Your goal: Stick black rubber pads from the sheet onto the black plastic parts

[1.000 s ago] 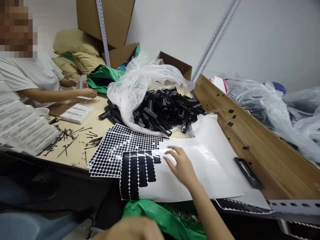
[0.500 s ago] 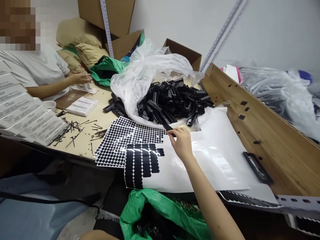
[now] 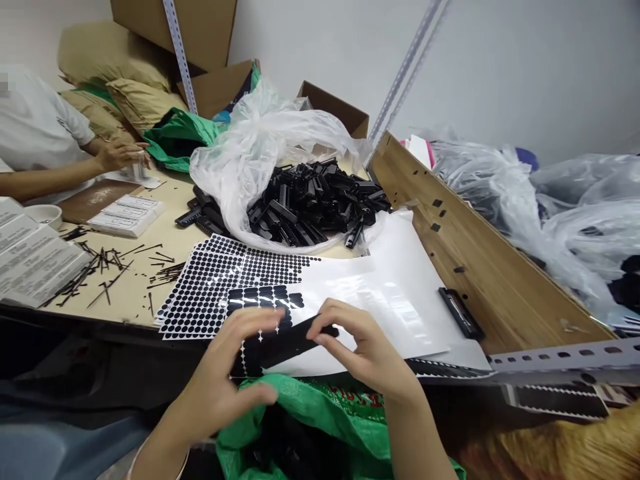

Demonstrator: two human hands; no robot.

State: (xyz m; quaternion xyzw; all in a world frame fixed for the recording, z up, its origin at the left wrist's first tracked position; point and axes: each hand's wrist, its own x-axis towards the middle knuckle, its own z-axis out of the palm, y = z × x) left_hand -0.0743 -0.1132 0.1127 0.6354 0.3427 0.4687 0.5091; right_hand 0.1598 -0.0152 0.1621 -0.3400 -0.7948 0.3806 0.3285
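Note:
My right hand (image 3: pixel 373 350) pinches one end of a long black plastic strip (image 3: pixel 290 343), held level above the near table edge. My left hand (image 3: pixel 225 377) is at the strip's other end, fingers curled around it. Under the hands lies a white backing sheet (image 3: pixel 395 300) with rows of black oblong pads (image 3: pixel 263 297). To its left is a sheet of small black round dots (image 3: pixel 215 283). Farther back, a pile of the same black strips (image 3: pixel 313 203) spills from a clear plastic bag (image 3: pixel 250 157).
A green bag (image 3: pixel 325 420) sits open below the table edge. Thin black pins (image 3: pixel 107 263) lie scattered at left beside white printed boxes (image 3: pixel 30 253). Another person (image 3: pixel 45 150) works at the far left. A wooden board (image 3: pixel 465 247) runs along the right, with one black strip (image 3: pixel 460 312) beside it.
My right hand reached to the pile, took a black strip and brought it back to the near edge. My left hand came up and met the strip.

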